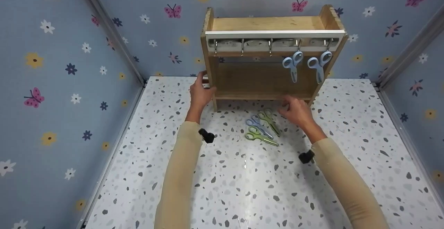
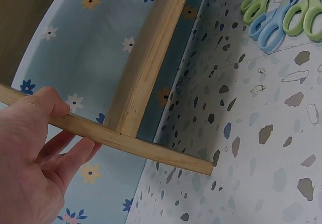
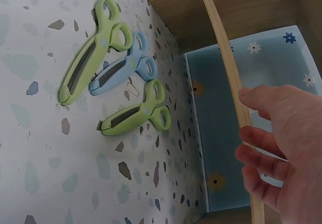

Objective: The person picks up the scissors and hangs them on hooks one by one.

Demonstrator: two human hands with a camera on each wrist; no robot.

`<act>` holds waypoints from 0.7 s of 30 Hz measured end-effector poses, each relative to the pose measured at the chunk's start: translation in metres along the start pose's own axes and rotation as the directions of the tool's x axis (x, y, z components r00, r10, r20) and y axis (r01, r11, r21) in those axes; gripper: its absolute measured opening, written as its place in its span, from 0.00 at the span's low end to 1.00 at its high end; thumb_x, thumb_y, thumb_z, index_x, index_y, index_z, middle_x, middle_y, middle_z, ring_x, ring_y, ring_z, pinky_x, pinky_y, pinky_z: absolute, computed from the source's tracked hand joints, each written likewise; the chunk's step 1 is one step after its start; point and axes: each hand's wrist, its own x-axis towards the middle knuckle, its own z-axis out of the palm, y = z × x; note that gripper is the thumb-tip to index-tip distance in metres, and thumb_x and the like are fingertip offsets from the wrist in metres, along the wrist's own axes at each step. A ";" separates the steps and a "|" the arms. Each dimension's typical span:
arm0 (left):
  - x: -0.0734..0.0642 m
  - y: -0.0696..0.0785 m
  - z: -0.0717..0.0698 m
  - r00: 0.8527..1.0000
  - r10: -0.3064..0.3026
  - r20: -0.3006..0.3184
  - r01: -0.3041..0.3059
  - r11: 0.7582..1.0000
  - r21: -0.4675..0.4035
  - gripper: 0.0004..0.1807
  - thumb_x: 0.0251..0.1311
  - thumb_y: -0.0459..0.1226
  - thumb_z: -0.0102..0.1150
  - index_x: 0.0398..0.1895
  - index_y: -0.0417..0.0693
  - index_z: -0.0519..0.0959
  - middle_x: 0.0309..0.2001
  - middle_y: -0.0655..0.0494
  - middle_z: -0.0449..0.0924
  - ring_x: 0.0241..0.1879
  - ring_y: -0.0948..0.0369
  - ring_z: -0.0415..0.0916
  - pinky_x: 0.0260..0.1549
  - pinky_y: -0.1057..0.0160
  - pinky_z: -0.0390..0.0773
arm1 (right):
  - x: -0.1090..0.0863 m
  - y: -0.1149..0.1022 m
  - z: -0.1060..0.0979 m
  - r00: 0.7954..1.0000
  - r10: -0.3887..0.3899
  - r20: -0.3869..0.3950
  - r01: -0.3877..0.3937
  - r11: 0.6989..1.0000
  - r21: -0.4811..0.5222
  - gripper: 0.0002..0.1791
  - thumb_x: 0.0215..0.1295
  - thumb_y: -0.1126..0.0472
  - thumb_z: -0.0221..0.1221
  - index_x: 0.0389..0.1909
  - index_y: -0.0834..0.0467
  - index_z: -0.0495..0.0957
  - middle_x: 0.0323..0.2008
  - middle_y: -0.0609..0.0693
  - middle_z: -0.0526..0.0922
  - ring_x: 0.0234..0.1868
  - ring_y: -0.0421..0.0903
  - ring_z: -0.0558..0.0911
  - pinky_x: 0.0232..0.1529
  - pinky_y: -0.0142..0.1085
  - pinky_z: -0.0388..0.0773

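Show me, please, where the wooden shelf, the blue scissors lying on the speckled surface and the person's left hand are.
Wooden shelf point(image 1: 263, 79): head view, on its lower board.
Lying blue scissors point(image 3: 129, 66): right wrist view, near the pivot.
Left hand point(image 1: 200, 95): head view, on its back.

Booth-like enclosure, blue walls point(image 1: 69, 83) printed with flowers point(image 1: 34, 59) and butterflies point(image 1: 34, 98) along left, far and right edges of speckled white bench point(image 1: 229, 173), grey metal strips point(image 1: 110, 30) rising from far corners

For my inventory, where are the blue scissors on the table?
Head view: the blue scissors lie between two green pairs, left of the right hand.
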 end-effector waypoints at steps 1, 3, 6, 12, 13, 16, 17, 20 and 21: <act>0.000 0.000 0.000 1.000 -0.002 0.000 0.002 1.000 -0.001 0.38 0.74 0.33 0.66 0.85 0.53 0.68 0.73 0.37 0.82 0.70 0.41 0.85 0.69 0.43 0.88 | 0.000 -0.001 0.001 1.000 -0.006 0.000 0.006 1.000 -0.007 0.27 0.74 0.60 0.68 0.71 0.64 0.81 0.57 0.68 0.91 0.51 0.66 0.90 0.55 0.64 0.87; 0.000 0.000 0.000 1.000 -0.003 0.001 0.003 1.000 -0.002 0.38 0.74 0.33 0.65 0.85 0.53 0.68 0.73 0.37 0.82 0.71 0.41 0.85 0.69 0.43 0.88 | 0.000 -0.001 0.001 1.000 -0.013 -0.002 0.013 1.000 -0.013 0.27 0.73 0.61 0.69 0.71 0.64 0.82 0.57 0.68 0.91 0.51 0.66 0.91 0.54 0.64 0.87; 0.000 0.000 0.000 1.000 0.000 -0.001 0.000 1.000 0.003 0.37 0.74 0.32 0.66 0.85 0.53 0.68 0.73 0.37 0.82 0.71 0.41 0.85 0.69 0.43 0.88 | -0.001 -0.003 0.004 1.000 -0.022 -0.002 0.022 1.000 -0.013 0.27 0.73 0.61 0.69 0.71 0.62 0.82 0.56 0.68 0.92 0.53 0.66 0.91 0.55 0.64 0.88; -0.001 0.001 0.000 1.000 0.003 -0.001 -0.003 1.000 0.003 0.38 0.74 0.32 0.66 0.85 0.54 0.68 0.73 0.37 0.81 0.71 0.41 0.85 0.70 0.43 0.88 | -0.002 -0.002 0.011 1.000 -0.005 0.030 0.005 1.000 -0.007 0.28 0.74 0.62 0.69 0.73 0.60 0.81 0.59 0.66 0.91 0.58 0.66 0.90 0.58 0.63 0.88; -0.001 0.001 0.000 1.000 0.001 0.001 -0.001 1.000 0.003 0.38 0.74 0.32 0.66 0.85 0.54 0.68 0.73 0.37 0.81 0.71 0.41 0.85 0.70 0.43 0.88 | -0.002 -0.003 0.012 0.999 -0.001 0.037 0.001 1.000 -0.008 0.29 0.75 0.61 0.69 0.74 0.60 0.81 0.60 0.66 0.91 0.58 0.66 0.90 0.59 0.63 0.88; -0.001 0.002 0.000 1.000 -0.007 0.004 0.007 1.000 0.002 0.38 0.74 0.33 0.66 0.85 0.54 0.68 0.73 0.37 0.81 0.71 0.41 0.85 0.70 0.43 0.88 | -0.002 -0.002 0.015 0.999 0.008 0.053 -0.008 1.000 -0.014 0.29 0.75 0.60 0.70 0.75 0.60 0.80 0.61 0.66 0.90 0.59 0.65 0.89 0.62 0.63 0.87; -0.001 0.002 0.000 1.000 -0.010 0.003 0.010 1.000 0.002 0.38 0.74 0.33 0.66 0.85 0.54 0.68 0.73 0.37 0.81 0.71 0.41 0.85 0.70 0.43 0.88 | -0.002 -0.002 0.016 0.998 0.008 0.057 -0.007 1.000 -0.017 0.29 0.76 0.60 0.70 0.75 0.60 0.80 0.60 0.66 0.90 0.59 0.65 0.89 0.62 0.64 0.87; -0.001 0.002 0.000 1.000 -0.004 0.001 0.004 1.000 -0.003 0.38 0.74 0.33 0.66 0.85 0.53 0.68 0.72 0.37 0.81 0.72 0.41 0.84 0.70 0.43 0.87 | -0.003 -0.001 0.018 0.998 0.001 0.059 0.001 0.999 -0.032 0.29 0.75 0.58 0.71 0.74 0.60 0.81 0.58 0.66 0.91 0.56 0.66 0.90 0.59 0.64 0.86; -0.001 0.001 0.000 1.000 0.000 0.000 0.000 1.000 -0.004 0.38 0.74 0.33 0.66 0.85 0.53 0.68 0.72 0.37 0.81 0.72 0.41 0.83 0.70 0.44 0.87 | -0.003 -0.001 0.019 0.998 -0.001 0.060 0.003 0.999 -0.037 0.29 0.75 0.57 0.71 0.74 0.60 0.81 0.57 0.67 0.91 0.56 0.66 0.90 0.58 0.65 0.86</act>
